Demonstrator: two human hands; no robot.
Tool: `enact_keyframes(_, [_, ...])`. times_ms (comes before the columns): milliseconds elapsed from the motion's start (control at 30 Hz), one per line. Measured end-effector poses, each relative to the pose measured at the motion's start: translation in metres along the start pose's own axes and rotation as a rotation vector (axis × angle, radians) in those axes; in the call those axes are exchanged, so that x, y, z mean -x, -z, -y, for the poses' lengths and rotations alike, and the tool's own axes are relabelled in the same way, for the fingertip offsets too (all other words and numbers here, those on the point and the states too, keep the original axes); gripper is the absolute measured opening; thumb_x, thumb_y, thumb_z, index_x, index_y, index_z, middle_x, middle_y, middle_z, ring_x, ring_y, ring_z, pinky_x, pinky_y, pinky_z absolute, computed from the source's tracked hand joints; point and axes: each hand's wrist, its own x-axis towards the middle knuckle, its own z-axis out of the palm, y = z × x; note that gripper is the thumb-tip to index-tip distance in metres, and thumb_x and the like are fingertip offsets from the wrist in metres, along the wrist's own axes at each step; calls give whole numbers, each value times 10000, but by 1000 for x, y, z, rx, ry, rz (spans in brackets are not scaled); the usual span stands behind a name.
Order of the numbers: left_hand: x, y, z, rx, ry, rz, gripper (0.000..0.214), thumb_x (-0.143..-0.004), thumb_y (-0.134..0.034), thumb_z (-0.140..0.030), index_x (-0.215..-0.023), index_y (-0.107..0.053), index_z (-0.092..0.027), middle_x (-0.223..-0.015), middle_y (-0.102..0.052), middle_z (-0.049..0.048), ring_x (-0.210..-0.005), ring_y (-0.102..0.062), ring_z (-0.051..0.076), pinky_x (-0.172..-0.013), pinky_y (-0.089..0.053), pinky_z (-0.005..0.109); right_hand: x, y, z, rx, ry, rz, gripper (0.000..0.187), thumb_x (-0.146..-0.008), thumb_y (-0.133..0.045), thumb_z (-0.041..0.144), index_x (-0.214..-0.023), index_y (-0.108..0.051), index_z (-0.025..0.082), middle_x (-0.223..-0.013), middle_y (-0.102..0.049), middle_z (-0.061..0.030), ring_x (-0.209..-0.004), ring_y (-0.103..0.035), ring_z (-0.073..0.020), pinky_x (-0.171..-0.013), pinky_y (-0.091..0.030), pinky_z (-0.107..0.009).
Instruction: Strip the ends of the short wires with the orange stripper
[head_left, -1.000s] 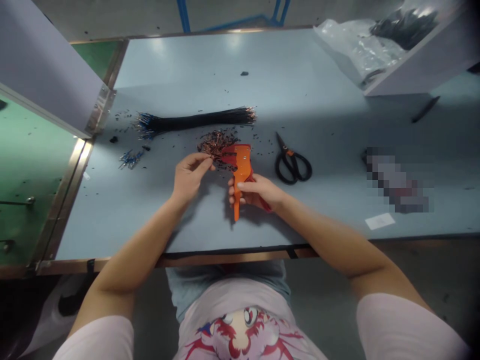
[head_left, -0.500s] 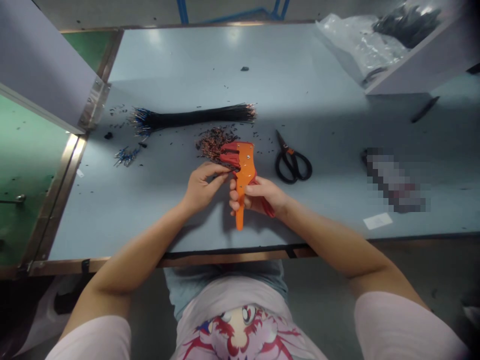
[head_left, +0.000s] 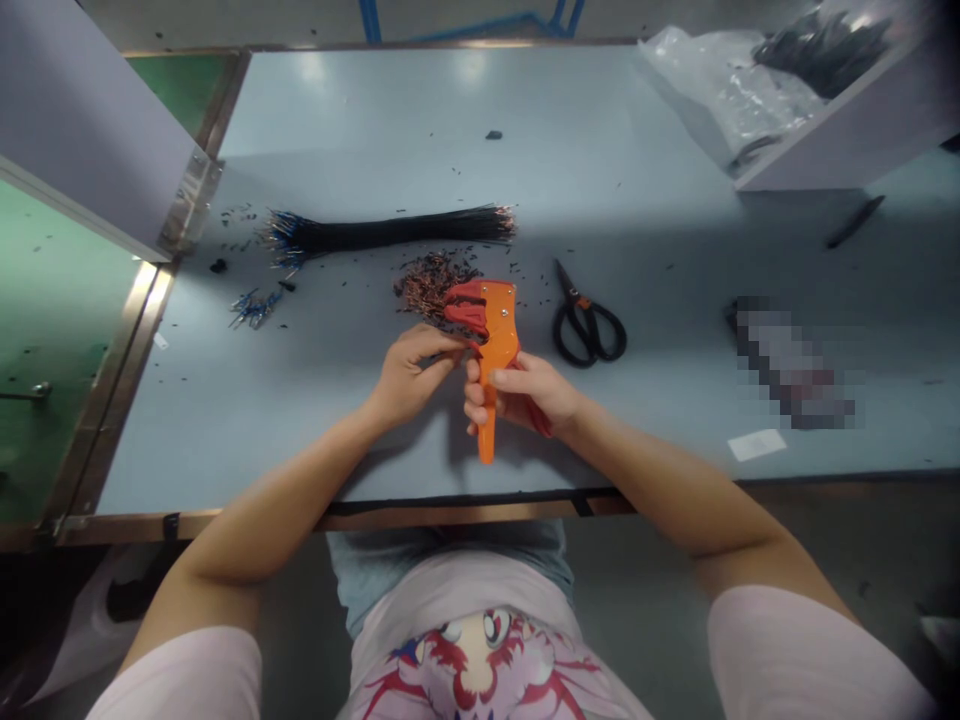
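Observation:
My right hand [head_left: 521, 392] grips the handle of an orange wire stripper [head_left: 493, 345], whose red jaws point left. My left hand [head_left: 416, 375] sits just left of those jaws, with its fingertips pinched on what looks like a thin black wire [head_left: 469, 342], mostly hidden. Beyond the tool lies a tangled heap of copper-ended wire pieces [head_left: 431, 285]. Behind that stretches a long bundle of black wires [head_left: 390, 230] with blue-tipped ends at the left. Black-handled scissors [head_left: 589, 330] lie to the right of my right hand.
The pale blue workbench [head_left: 600, 160] is scattered with small black bits. A few blue terminals [head_left: 253, 310] lie at its left. A white shelf [head_left: 840, 140] with a plastic bag stands at the back right; a pixelated object [head_left: 791, 365] and white paper slip [head_left: 756, 445] lie right.
My left hand has moved right, up to the stripper's jaws. The stripper has turned slightly and stays in my right hand.

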Motion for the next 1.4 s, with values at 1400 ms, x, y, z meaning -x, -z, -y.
enact_keyframes(1400, [2,-3,-1,66,70,-2,128,-821,-601,-188,-863,-715,-227,-797,-696,23,-808,-624,156,-801,-484,322,-3,-5,-1,216,53,-85,351,-826,-671,430,-704,-494,153,-528,-520,49,-394,-515,-93,-418,-540,-273])
